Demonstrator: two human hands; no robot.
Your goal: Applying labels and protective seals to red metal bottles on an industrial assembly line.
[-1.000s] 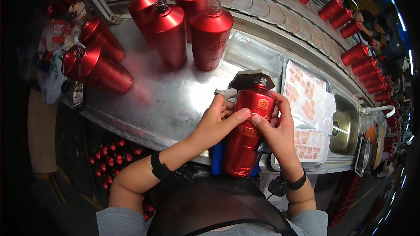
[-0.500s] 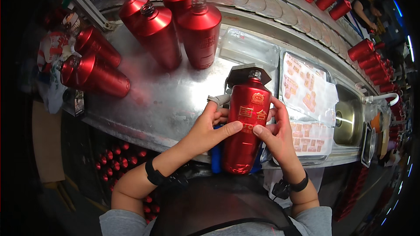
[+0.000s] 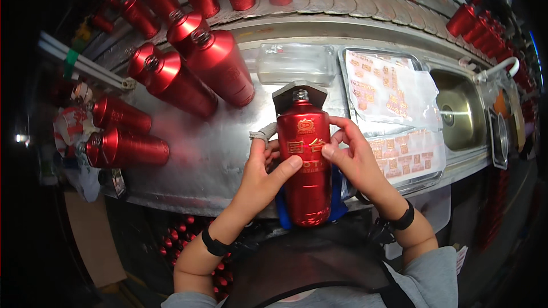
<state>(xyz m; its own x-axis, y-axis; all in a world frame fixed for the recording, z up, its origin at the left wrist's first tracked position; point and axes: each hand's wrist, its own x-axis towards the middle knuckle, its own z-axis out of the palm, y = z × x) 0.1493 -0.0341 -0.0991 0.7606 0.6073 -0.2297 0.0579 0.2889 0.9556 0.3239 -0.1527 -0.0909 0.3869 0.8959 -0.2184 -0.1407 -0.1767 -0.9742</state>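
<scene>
A red metallic bottle [image 3: 308,191] with gold lettering and a gold emblem leans back in front of me, its clear glass neck against a dark angular rest [image 3: 282,100]. My left hand [image 3: 260,174] holds its left side, thumb on the front; a pale wrap [image 3: 264,133] covers a fingertip. My right hand [image 3: 357,162] grips the right side, thumb pressed at the right-hand gold character. Blue material [image 3: 338,197] shows beside the bottle's lower part. To the right, printed decal sheets [image 3: 388,88] in red and gold lie on a metal tray [image 3: 346,68].
Several red bottles [image 3: 220,68] stand at the left of the metal counter [image 3: 171,191]. A clear plastic box [image 3: 297,64] sits behind the dark rest. At the right is a sink [image 3: 459,108] with a white tap [image 3: 502,70]. A plate conveyor [image 3: 342,1] carrying bottles runs along the back.
The view has shifted, so the bottle and both hands appear further left. My right thumb has moved up from below the lettering to the right-hand gold character. The left hand keeps its hold.
</scene>
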